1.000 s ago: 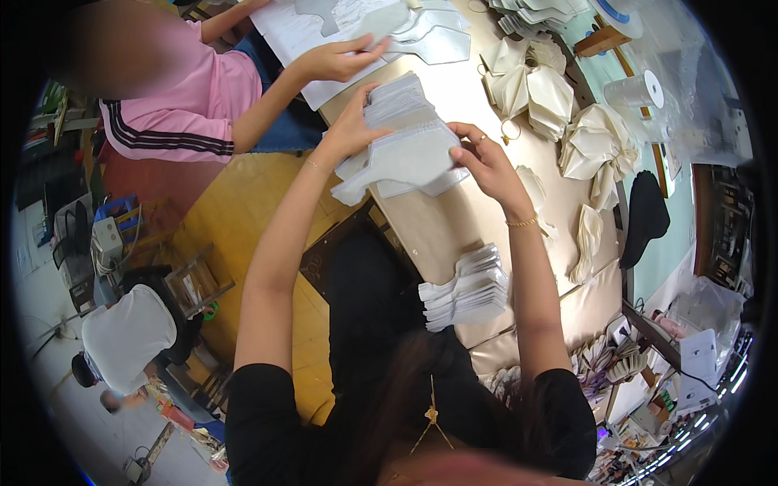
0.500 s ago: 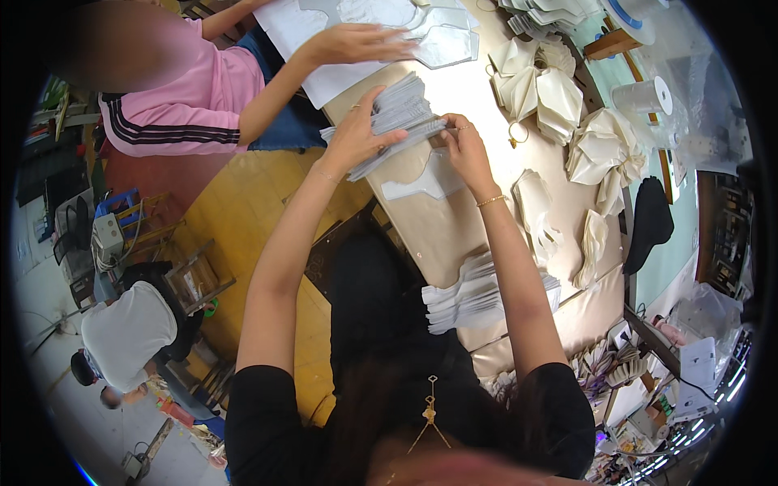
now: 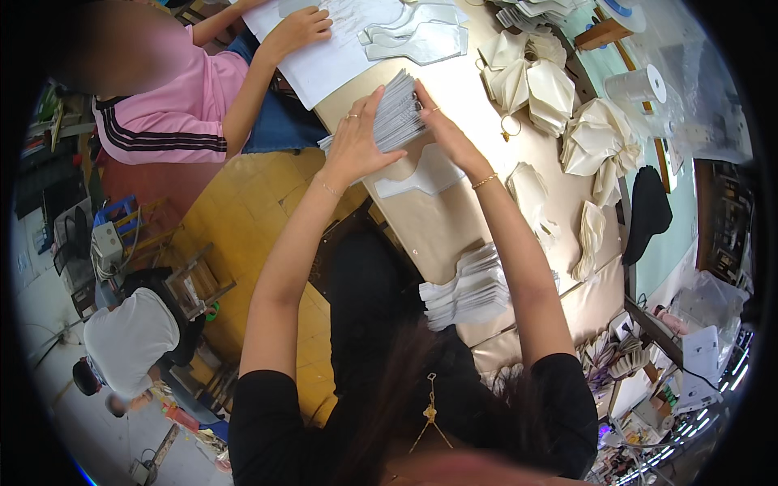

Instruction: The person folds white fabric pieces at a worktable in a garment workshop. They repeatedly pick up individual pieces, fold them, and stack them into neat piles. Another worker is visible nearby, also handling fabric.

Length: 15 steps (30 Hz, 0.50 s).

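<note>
A thick stack of pale grey cut pieces (image 3: 399, 109) stands on edge above the beige table (image 3: 454, 227). My left hand (image 3: 356, 142) grips its near side and my right hand (image 3: 442, 130) presses its far side. One flat grey piece (image 3: 421, 174) lies on the table just below my hands. A second fanned stack of the same pieces (image 3: 470, 287) rests at the table's near edge, beside my right forearm.
A person in a pink top (image 3: 162, 113) sits at the left, one hand on a white sheet (image 3: 340, 49) with grey cut shapes (image 3: 417, 40). Folded cream fabric bundles (image 3: 539, 81) and a white tape roll (image 3: 640, 85) lie further right. Another person in a white shirt (image 3: 130, 340) is at lower left.
The stack was held flat and spread wide; my hands have squared it up, turned it on edge and moved it away toward the table's middle. The other person's hand stays on the white sheet.
</note>
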Each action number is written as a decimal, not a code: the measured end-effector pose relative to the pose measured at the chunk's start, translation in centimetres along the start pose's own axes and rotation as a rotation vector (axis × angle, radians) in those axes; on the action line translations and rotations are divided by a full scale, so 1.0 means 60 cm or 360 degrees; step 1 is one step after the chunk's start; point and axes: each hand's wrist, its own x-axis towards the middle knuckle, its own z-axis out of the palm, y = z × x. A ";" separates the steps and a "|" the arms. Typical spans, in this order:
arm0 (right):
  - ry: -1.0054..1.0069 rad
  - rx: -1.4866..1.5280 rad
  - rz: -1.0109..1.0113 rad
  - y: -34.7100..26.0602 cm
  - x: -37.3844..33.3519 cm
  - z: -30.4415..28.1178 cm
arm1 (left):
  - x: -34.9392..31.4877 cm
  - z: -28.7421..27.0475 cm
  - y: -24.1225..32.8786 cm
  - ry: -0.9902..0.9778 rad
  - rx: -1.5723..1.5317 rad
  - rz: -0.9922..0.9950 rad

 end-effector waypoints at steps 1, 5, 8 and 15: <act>-0.0044 -0.0070 -0.0078 0.001 0.002 -0.003 | 0.001 -0.001 0.000 -0.0031 -0.0013 -0.0051; 0.0432 -0.0303 0.0115 -0.001 -0.021 -0.054 | 0.009 -0.002 -0.006 -0.0057 -0.0008 -0.0176; 0.0034 -0.1524 0.0298 0.008 -0.076 -0.063 | 0.018 0.002 -0.017 -0.0048 -0.0036 -0.0145; -0.0094 -0.1752 0.0510 0.011 -0.102 -0.036 | 0.030 0.002 -0.016 -0.0041 -0.0135 -0.0125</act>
